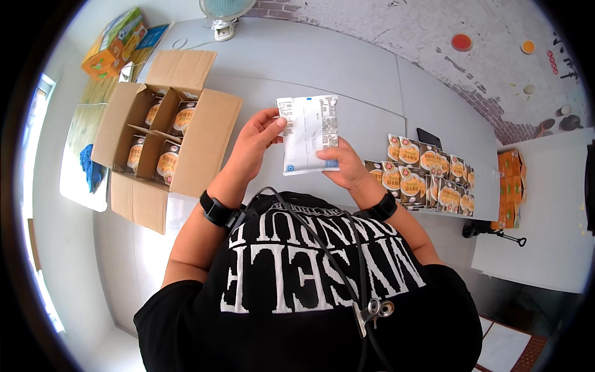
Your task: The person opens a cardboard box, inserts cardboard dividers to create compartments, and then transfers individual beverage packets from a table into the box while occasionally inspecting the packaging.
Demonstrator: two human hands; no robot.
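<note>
Between my hands, above the grey table [260,56], I hold a white flat food packet [304,139] with small print on its face. My left hand [259,137] pinches its upper left edge, thumb on the front. At its lower right corner my right hand [344,162] grips it, thumb on the front as well. To my left stands an open cardboard box [201,142] with dividers; brown and orange packets [167,162] sit upright in its compartments. On my right, several similar packets [412,184] lie in overlapping rows near the table's front edge.
A dark phone [429,137] lies behind the packet rows. At the back stand a small fan [224,25] and an orange-green carton [114,46]. A blue cloth [91,168] lies left of the box. Orange cartons [509,189] are stacked past the table's right end.
</note>
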